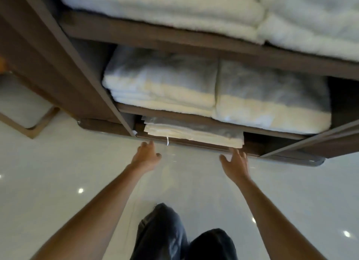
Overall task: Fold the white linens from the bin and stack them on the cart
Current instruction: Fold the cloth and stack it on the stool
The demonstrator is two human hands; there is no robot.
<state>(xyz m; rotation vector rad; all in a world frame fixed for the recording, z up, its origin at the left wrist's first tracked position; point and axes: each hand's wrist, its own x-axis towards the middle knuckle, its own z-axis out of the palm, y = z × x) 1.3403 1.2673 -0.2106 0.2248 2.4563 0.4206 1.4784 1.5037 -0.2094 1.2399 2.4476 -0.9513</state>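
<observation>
Head view looks steeply down the open front of a brown cart (64,81) standing on a glossy pale floor (58,182). On the bottom shelf (252,143) a flat stack of folded white linens (194,133) lies toward the left end, its front edge flush with the shelf's front lip, and a small white tag (167,141) hangs over that lip near the stack's front left corner. The left hand (147,155) reaches to the lip just below that corner, fingers loosely extended and holding nothing. The right hand (235,162) is at the stack's front right corner, fingers spread wide with nothing in its grasp; whether its fingertips touch the linens or stop just short cannot be told. On the middle shelf (165,115) two thicker stacks of folded white towels sit side by side and touching, the left stack (161,92) and the right stack (272,108), both reaching the front edge. The top shelf (155,36) carries more bulky white towels (165,9), blurred. Dark trousers (165,230) show between the bare forearms at the bottom of the view, and a wooden-framed seat (29,127) stands on the floor to the cart's left.
</observation>
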